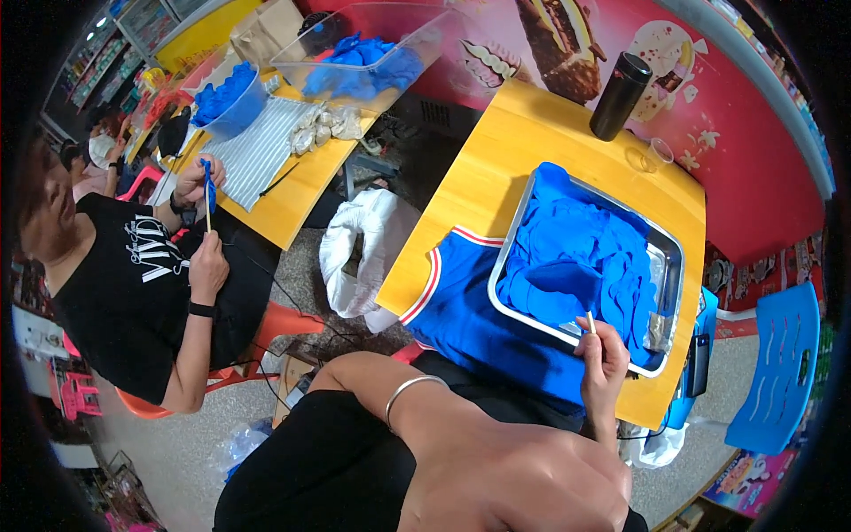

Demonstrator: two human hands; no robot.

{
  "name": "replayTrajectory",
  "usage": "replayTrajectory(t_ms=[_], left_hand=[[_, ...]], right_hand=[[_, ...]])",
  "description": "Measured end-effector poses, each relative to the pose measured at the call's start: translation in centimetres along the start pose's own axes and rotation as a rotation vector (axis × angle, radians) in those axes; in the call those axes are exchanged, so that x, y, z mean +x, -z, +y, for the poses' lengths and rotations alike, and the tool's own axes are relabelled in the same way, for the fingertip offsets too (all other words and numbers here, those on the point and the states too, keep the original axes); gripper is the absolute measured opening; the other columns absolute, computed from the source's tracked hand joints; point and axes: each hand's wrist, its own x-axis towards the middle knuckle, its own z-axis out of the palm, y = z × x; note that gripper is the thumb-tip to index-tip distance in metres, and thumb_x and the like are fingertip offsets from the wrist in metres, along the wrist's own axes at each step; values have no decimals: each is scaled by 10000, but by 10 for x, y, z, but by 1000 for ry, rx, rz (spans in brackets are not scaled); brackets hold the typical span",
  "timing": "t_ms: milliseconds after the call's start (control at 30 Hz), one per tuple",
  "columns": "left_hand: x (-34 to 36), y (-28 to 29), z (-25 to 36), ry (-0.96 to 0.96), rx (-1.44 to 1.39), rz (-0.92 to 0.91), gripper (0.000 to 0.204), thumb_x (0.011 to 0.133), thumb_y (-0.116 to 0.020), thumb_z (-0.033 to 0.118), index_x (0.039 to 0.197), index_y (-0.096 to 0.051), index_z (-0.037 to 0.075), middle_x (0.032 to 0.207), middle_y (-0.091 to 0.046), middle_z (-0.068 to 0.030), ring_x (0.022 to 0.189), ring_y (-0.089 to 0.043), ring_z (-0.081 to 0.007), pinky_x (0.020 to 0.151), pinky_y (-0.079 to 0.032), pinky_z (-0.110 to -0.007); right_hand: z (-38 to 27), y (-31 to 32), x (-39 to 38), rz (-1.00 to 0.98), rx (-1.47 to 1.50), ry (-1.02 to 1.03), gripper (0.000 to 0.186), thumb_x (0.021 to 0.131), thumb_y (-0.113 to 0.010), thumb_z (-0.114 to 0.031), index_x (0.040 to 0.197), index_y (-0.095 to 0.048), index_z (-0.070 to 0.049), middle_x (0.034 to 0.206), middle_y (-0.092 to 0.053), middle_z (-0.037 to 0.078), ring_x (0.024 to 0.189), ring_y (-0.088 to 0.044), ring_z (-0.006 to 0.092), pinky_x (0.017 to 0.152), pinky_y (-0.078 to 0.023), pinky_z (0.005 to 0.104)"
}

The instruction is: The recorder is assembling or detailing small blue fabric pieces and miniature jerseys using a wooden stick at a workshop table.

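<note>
My right hand [605, 353] pinches a short, thin, pale stick [591, 322] at the near rim of a metal tray [681, 266]. Soft blue pieces [576, 244] are heaped in the tray; I cannot tell their kind. Close to the camera, my left hand [523, 465] fills the lower middle of the head view, knuckles up, with a silver bangle [412, 383] at its wrist. Its fingers are hidden, so what it holds does not show. Blue cloth [479, 306] with red-and-white striped trim lies along the table's near side, partly under the tray.
A black bottle [620, 96] and a clear cup [658, 152] stand on my yellow table [479, 168]. At left, a person [115, 284] holds a blue piece and a stick beside another table with blue-filled tubs [230, 102]. A white sack [363, 248] and blue chair [780, 368] flank my table.
</note>
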Motion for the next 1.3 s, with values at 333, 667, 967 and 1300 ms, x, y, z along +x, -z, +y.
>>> replayTrajectory(t_ms=[333, 667, 967, 1300], left_hand=[[4, 12, -6, -78, 98, -102, 286, 933, -440, 412, 806, -542, 176, 876, -577, -126, 608, -530, -146, 507, -445, -276], [-45, 125, -15, 427, 1138, 70, 551, 823, -636, 398, 1152, -479, -16, 1081, -473, -148, 1003, -480, -228, 884, -389, -321], [-62, 127, -22, 592, 969, 109, 155, 783, -700, 123, 878, -655, 8, 689, -537, -34, 628, -469, -106, 540, -334, -233], [-74, 125, -32, 667, 846, 206, 86, 804, -667, 58, 869, -667, 2, 803, -647, -74, 722, -588, -110, 641, -456, -227]], right_hand=[[3, 4, -1, 5, -34, -6, 161, 875, -517, -67, 933, -635, 25, 701, -592, 66, 598, -537, 111, 551, -418, 242], [3, 5, -4, -29, -29, 43, 187, 894, -483, -62, 969, -631, 23, 688, -572, 34, 586, -494, 69, 528, -365, 208], [-1, 3, -4, -27, -59, 117, 155, 848, -543, -29, 963, -640, 9, 683, -587, 52, 564, -510, 105, 518, -377, 244], [-2, -4, -6, -83, -190, 90, 152, 836, -582, -59, 959, -657, -13, 659, -562, 59, 553, -507, 138, 510, -391, 261]])
